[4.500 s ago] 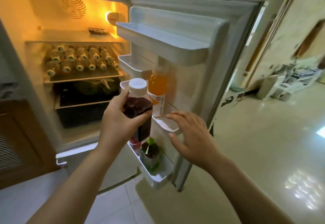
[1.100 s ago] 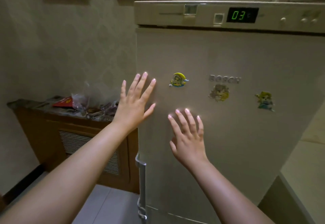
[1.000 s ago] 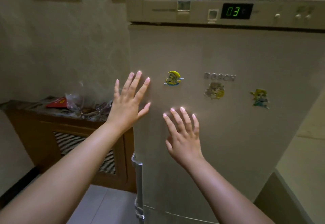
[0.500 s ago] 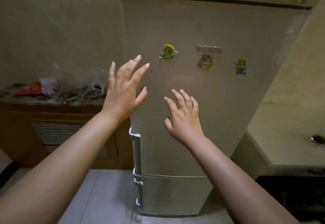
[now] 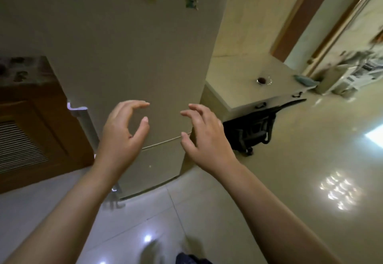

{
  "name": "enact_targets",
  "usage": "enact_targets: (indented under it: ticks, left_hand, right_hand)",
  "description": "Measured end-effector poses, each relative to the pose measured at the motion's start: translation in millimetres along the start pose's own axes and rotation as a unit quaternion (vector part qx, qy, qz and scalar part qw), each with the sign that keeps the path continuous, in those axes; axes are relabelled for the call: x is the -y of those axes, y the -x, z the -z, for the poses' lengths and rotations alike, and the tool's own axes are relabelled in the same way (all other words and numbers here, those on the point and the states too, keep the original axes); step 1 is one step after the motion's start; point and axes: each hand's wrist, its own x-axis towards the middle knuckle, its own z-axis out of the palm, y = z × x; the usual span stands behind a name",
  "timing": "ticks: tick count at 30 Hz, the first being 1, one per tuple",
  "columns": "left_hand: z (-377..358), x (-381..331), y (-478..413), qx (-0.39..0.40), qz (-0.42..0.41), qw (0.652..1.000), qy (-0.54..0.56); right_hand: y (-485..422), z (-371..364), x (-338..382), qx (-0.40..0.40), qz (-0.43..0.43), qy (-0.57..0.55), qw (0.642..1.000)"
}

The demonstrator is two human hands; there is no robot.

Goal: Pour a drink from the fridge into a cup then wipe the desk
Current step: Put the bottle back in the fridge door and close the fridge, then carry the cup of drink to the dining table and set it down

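The beige fridge [image 5: 128, 56] stands shut in front of me, with cartoon magnets near its top. My left hand [image 5: 122, 133] and my right hand [image 5: 205, 137] hover side by side before the lower part of its door, off the surface, fingers curled and apart, both holding nothing. To the right, a cream desk [image 5: 244, 89] carries a small glass cup [image 5: 263, 80] with dark drink in it. A blue-grey cloth [image 5: 303, 79] lies at the desk's far right edge. No bottle is in view.
A wooden cabinet [image 5: 31, 122] with a vent grille stands left of the fridge. A black office chair [image 5: 252, 127] is tucked under the desk. Glossy tiled floor [image 5: 290, 180] spreads to the right toward a doorway and white racks [image 5: 352, 75].
The dark bottle went back into the fridge door and the door was shut. Both hands have come off the door and curled; my view has tilted down and right, showing the desk and cup.
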Motion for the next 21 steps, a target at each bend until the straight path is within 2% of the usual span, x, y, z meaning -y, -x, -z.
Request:
enact_targets:
  ticks: [9,15,21]
  left_hand:
    - [-126.4,-69.6,0.8,0.166,0.006,0.985,0.045]
    - [-243.1,-124.1,0.3,0.247,0.013,0.967,0.058]
    - [-346.2,-175.6,-20.1,0.261,0.034,0.963,0.064]
  right_hand:
    - [66.9,45.8,-101.4,-0.014,-0.130,-0.013,0.991]
    - [101.3,91.4,-210.5,-0.013,-0.188,-0.025,0.982]
    - [118.4,117.6,-330.3,0.018,-0.212,-0.016,0.977]
